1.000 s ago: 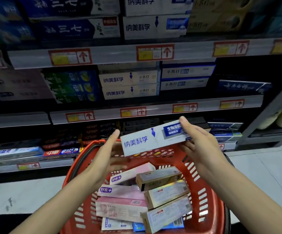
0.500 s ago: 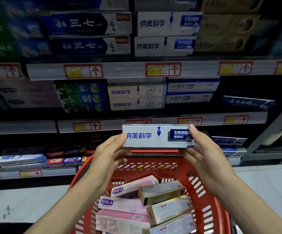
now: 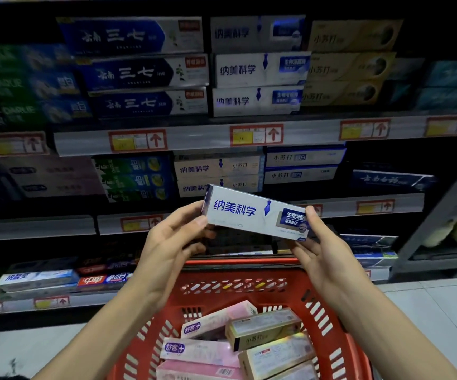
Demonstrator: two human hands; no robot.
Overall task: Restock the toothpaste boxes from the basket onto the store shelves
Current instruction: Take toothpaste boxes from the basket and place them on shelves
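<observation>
toothpaste box (image 3: pixel 249 215) was long, silver-white, with blue lettering, a blue tie mark, a dark-blue panel at its right end | tilted, left end higher, above red basket (image 3: pixel 249 272), in front of shelves (image 3: pixel 194 138) | left hand (image 3: pixel 172 242) pinched left end | right hand (image 3: pixel 323 248) gripped right end | pink boxes (image 3: pixel 202 349) lay in basket

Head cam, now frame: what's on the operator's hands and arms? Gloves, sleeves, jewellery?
Nothing worn shows. No gloves, rings or watch on left hand or right hand. The left forearm and right forearm are bare to the frame's bottom edge; no sleeve in view.
</observation>
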